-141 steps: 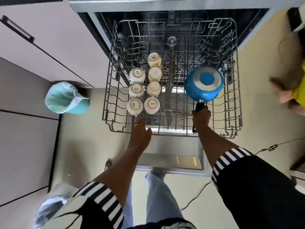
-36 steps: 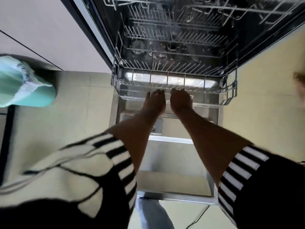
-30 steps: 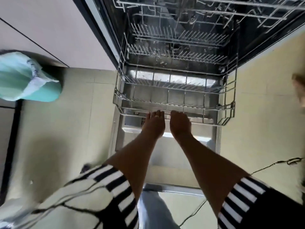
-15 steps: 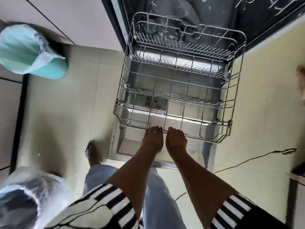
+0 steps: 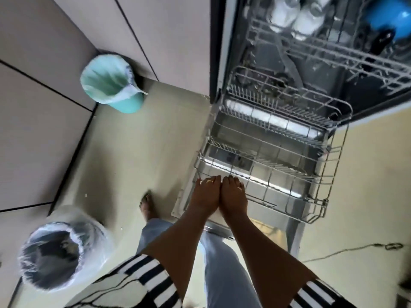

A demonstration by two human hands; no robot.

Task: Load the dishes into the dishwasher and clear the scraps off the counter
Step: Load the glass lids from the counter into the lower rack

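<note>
Lower rack (image 5: 337,157) — empty, drawn farther out over the door (image 5: 289,232) than a second ago, left hand (image 5: 208,194) and right hand (image 5: 234,195) side by side gripping its front rail; cups (image 5: 295,16) and blue pan (image 5: 391,14) sit in the upper rack (image 5: 333,55), pushed back inside — bottom tier looks ready for loading.

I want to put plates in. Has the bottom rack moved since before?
Yes. The bottom rack slid out of the dishwasher, over the open door.
</note>
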